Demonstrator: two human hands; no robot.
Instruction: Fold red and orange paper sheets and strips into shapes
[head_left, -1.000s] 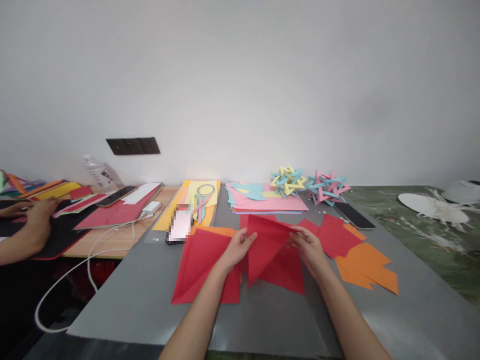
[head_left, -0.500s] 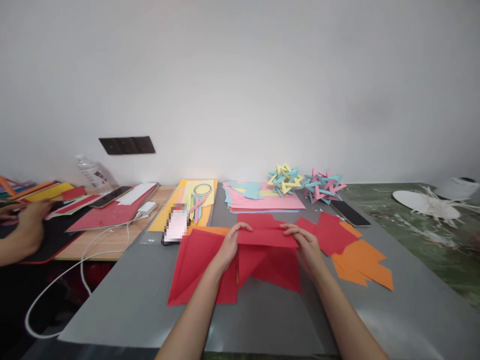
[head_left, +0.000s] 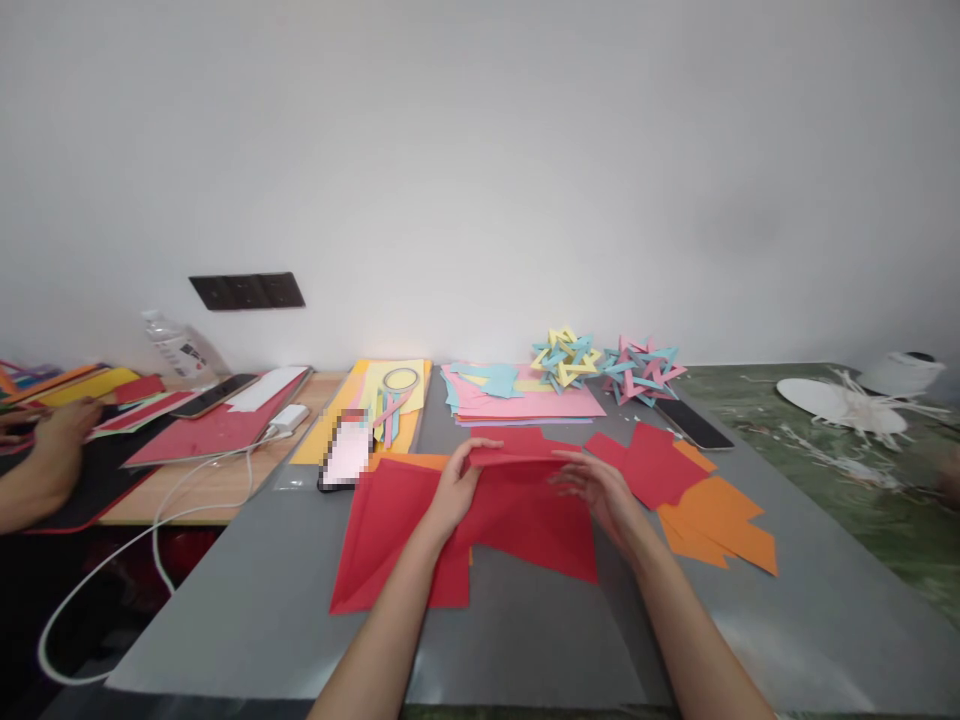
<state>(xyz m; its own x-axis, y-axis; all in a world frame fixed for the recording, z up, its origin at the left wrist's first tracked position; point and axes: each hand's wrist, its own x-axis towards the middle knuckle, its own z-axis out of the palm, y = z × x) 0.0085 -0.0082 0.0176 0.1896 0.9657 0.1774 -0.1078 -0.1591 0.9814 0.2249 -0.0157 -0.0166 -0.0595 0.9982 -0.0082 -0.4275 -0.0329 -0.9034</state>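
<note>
Left fingers (head_left: pixel 480 447) and right fingers (head_left: pixel 564 470) pinching far edge of red sheet (head_left: pixel 525 510), thumbs beneath, edge lifted slightly. Left hand (head_left: pixel 454 487), right hand (head_left: pixel 600 495) set apart along that edge. Sheet lying mid grey table (head_left: pixel 525 640), overlapping second red sheet (head_left: pixel 390 540). Judged light, thin, limp, easily creased; best held at edges or corners. Orange paper (head_left: pixel 720 525) nearby.

Two woven paper stars (head_left: pixel 566 358) (head_left: pixel 640 368), two phones (head_left: pixel 694 424) (head_left: pixel 218 394), one bottle (head_left: pixel 174 348).
</note>
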